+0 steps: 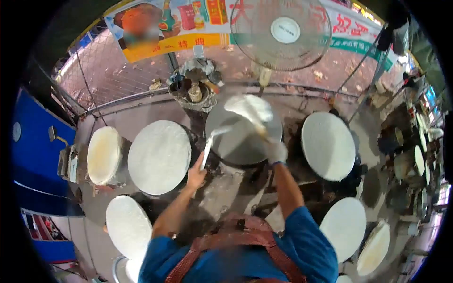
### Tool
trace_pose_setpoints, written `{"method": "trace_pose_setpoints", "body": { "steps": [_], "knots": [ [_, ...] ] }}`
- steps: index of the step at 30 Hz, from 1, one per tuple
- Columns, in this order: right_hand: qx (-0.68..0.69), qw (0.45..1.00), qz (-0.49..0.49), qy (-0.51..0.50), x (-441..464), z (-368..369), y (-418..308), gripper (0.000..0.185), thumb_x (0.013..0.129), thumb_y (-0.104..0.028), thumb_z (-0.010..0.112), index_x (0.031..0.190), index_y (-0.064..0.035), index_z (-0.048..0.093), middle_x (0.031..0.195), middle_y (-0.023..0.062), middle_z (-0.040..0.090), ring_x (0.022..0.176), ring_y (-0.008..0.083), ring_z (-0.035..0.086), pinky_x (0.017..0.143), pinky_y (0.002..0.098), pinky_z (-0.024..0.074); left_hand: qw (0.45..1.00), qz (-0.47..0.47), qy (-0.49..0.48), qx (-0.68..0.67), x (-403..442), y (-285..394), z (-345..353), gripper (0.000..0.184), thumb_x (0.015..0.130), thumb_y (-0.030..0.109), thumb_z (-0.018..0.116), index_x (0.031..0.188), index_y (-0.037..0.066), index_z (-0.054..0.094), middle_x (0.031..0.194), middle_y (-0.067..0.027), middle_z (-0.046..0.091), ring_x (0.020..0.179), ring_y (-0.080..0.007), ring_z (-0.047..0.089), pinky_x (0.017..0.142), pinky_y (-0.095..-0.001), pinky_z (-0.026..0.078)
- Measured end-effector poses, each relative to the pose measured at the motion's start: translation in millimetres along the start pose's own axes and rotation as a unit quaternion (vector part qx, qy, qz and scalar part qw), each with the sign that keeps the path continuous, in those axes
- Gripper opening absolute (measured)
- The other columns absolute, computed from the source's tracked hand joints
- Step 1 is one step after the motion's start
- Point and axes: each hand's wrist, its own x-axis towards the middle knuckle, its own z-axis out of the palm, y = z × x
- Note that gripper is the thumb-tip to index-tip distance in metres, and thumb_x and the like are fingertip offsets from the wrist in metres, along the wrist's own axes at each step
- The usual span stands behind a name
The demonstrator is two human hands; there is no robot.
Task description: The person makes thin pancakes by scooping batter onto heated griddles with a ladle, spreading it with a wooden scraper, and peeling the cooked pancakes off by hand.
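Observation:
My left hand (197, 174) is closed on the handle of a white scraper-like tool (210, 145), whose head lies over the left part of a round dark griddle (240, 144). Over the griddle's right side, my right hand (277, 152), which looks gloved, is closed on a wooden handle (261, 131). That tool's far end is blurred and reaches into white batter (245, 107) at the back of the griddle. A large round griddle covered in white (159, 157) is to the left, and another (328, 146) to the right.
More round white sheets sit at the lower left (128, 227) and lower right (344, 228). A yellowish stack (104, 155) stands far left. Behind the griddle are a cluttered stand with containers (195, 89) and a fan (284, 32). A blue wall (35, 141) is at the left edge.

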Motion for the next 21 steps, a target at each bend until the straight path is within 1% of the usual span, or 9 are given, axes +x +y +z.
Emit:
{"method": "trace_pose_setpoints", "body": {
  "steps": [2, 4, 8, 11, 12, 13, 16, 19, 21],
  "knots": [
    [0.242, 0.967, 0.081, 0.007, -19.9, -26.8, 24.6, 0.037, 0.079, -0.03, 0.059, 0.108, -0.0075, 0.062, 0.093, 0.0109, 0.067, 0.085, 0.0246, 0.064, 0.075, 0.0314, 0.0473, 0.993, 0.092, 0.046, 0.055, -43.8, -36.3, -1.3, 0.07, 0.073, -0.004, 0.05, 0.138, 0.016, 0.031, 0.121, -0.019, 0.053, 0.103, -0.0281, 0.058, 0.084, -0.0306, 0.044],
    [0.556, 0.824, 0.1, 0.053, -26.9, 33.8, 45.7, 0.037, 0.075, -0.02, 0.064, 0.105, 0.0003, 0.063, 0.093, 0.01, 0.067, 0.084, 0.0178, 0.062, 0.075, 0.0288, 0.0463, 0.998, 0.018, 0.01, 0.063, -71.1, -34.6, -12.5, 0.072, 0.076, -0.006, 0.053, 0.139, 0.019, 0.029, 0.135, -0.0114, 0.041, 0.112, -0.0237, 0.051, 0.083, -0.0263, 0.041],
    [0.413, 0.91, -0.005, -0.03, -42.1, 58.4, -22.8, 0.034, 0.073, -0.016, 0.066, 0.099, 0.0049, 0.064, 0.091, 0.0094, 0.066, 0.082, 0.0136, 0.059, 0.076, 0.0267, 0.0459, 0.994, -0.091, -0.02, 0.054, -83.2, -31.2, -20.2, 0.071, 0.076, 0.0, 0.054, 0.139, 0.022, 0.029, 0.125, -0.0207, 0.048, 0.1, -0.0305, 0.058, 0.075, -0.029, 0.044],
    [0.518, 0.85, 0.057, -0.071, -39.7, 1.1, 17.2, 0.028, 0.078, -0.011, 0.062, 0.103, 0.0031, 0.063, 0.092, 0.0072, 0.065, 0.08, 0.0128, 0.059, 0.07, 0.0267, 0.0485, 0.982, -0.168, -0.055, 0.074, -82.9, -29.4, -28.4, 0.069, 0.077, 0.001, 0.052, 0.138, 0.022, 0.029, 0.124, -0.022, 0.048, 0.106, -0.0291, 0.054, 0.079, -0.0285, 0.042],
    [0.641, 0.753, 0.112, -0.097, -68.8, -57.8, -22.1, 0.024, 0.079, -0.01, 0.061, 0.099, 0.0022, 0.064, 0.091, 0.0062, 0.065, 0.077, 0.0111, 0.06, 0.065, 0.0258, 0.0496, 0.982, -0.16, -0.054, 0.078, -79.6, -27.3, -27.1, 0.068, 0.077, 0.001, 0.051, 0.138, 0.021, 0.029, 0.124, -0.0215, 0.048, 0.109, -0.0281, 0.053, 0.082, -0.0279, 0.041],
    [0.636, 0.754, 0.128, -0.102, -62.0, -46.6, -4.4, 0.024, 0.078, -0.01, 0.062, 0.098, 0.0019, 0.065, 0.092, 0.0064, 0.065, 0.079, 0.0116, 0.059, 0.068, 0.0261, 0.0487, 0.997, -0.008, 0.021, 0.075, -82.7, -44.2, -19.2, 0.07, 0.074, 0.001, 0.052, 0.138, 0.021, 0.031, 0.104, -0.0255, 0.056, 0.088, -0.0359, 0.058, 0.076, -0.0361, 0.044],
    [0.515, 0.854, 0.046, -0.058, -37.6, 54.5, 17.6, 0.025, 0.074, -0.01, 0.067, 0.096, 0.0008, 0.067, 0.092, 0.007, 0.066, 0.086, 0.0133, 0.059, 0.075, 0.0272, 0.0458, 0.993, 0.045, 0.07, 0.088, -83.3, -45.8, -8.5, 0.068, 0.072, -0.001, 0.052, 0.136, 0.015, 0.035, 0.095, -0.0243, 0.059, 0.081, -0.0286, 0.062, 0.071, -0.0315, 0.046],
    [0.516, 0.846, -0.018, -0.135, -23.7, 16.1, 17.8, 0.028, 0.073, -0.011, 0.067, 0.098, 0.0014, 0.065, 0.089, 0.0041, 0.064, 0.081, 0.0134, 0.057, 0.076, 0.0248, 0.0431, 0.994, 0.036, 0.057, 0.088, -81.2, -19.9, -5.2, 0.065, 0.072, -0.004, 0.051, 0.134, 0.009, 0.036, 0.097, -0.025, 0.06, 0.084, -0.032, 0.062, 0.072, -0.0335, 0.047],
    [0.541, 0.81, 0.126, -0.186, -3.7, -30.9, 48.2, 0.028, 0.073, -0.012, 0.068, 0.098, 0.001, 0.066, 0.086, 0.0037, 0.064, 0.078, 0.013, 0.057, 0.073, 0.0256, 0.0441, 0.991, 0.029, 0.064, 0.116, -86.3, -11.2, -4.1, 0.066, 0.072, -0.004, 0.052, 0.135, 0.009, 0.035, 0.104, -0.0272, 0.056, 0.093, -0.038, 0.059, 0.076, -0.0337, 0.047]
  ]
}}
